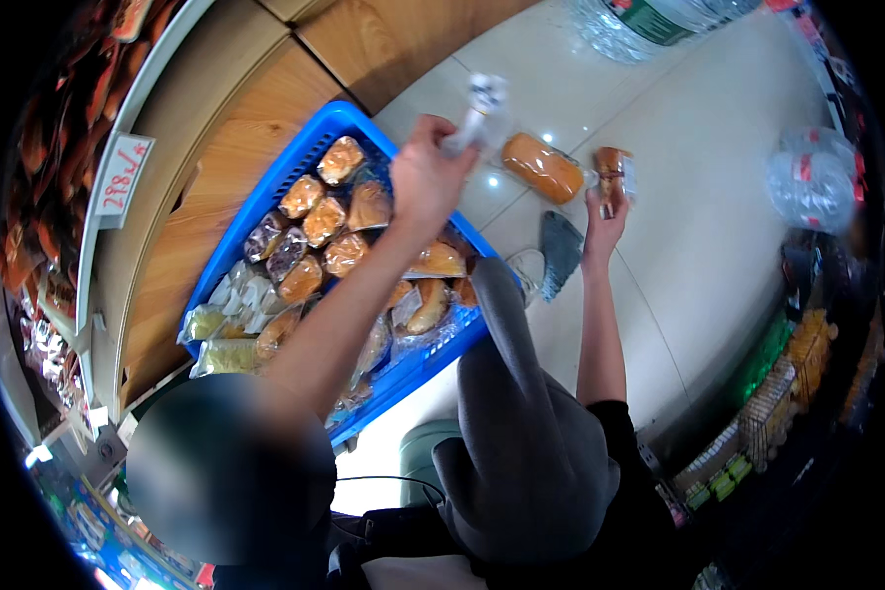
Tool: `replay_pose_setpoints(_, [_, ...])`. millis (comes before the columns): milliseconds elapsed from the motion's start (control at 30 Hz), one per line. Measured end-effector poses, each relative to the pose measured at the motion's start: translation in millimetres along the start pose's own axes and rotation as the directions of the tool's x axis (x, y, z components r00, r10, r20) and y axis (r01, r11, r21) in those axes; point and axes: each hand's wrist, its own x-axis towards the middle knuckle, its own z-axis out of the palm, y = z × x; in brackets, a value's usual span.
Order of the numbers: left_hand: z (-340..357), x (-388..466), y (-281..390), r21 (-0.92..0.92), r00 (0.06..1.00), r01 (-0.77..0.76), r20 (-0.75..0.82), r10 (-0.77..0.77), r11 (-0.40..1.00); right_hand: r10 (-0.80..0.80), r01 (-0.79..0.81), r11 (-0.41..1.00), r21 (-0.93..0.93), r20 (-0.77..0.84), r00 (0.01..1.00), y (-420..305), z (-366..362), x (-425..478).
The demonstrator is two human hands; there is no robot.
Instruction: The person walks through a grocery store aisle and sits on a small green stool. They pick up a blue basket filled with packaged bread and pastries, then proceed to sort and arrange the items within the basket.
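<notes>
My left hand (431,173) is raised over the far edge of the blue plastic basket (247,228), pinching a blurred clear-and-white plastic wrapper (483,110); its contents are unclear. My right hand (607,217), further right above the tiled floor, grips a small wrapped brown bread (614,171) with a pale label on its side. Between the hands is a larger wrapped golden loaf (542,168). The tail of its wrapper reaches my right fingertips; I cannot tell whether they hold it. Individually wrapped buns (324,221) fill much of the basket, and my left forearm hides some.
A wooden cabinet base (243,140) borders the basket on the left, under a shelf with a handwritten tag (124,177). Shrink-wrapped bottles stand on the floor at the top (634,29) and right (815,181). My grey-clad knee (516,413) and a grey-blue shoe (559,254) are beside the basket.
</notes>
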Motion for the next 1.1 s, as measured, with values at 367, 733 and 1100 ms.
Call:
replay_pose_setpoints(367, [-25,-43,-1,-0.263,0.873,0.083,0.484,0.058,0.961,-0.05,-0.008,0.996,0.086,0.646,0.762,-57,73,-42])
replay_pose_setpoints(733, [-54,-105,-83,0.323,0.9,-0.072,0.428,-0.078,0.944,0.237,-0.276,0.957,0.092,0.303,0.923,48,52,-42])
replay_pose_setpoints(1100, [-69,-128,-50,0.031,0.997,0.034,-0.076,-0.032,0.999,0.108,-0.133,0.991,0.035,0.402,0.909,-77,43,-89])
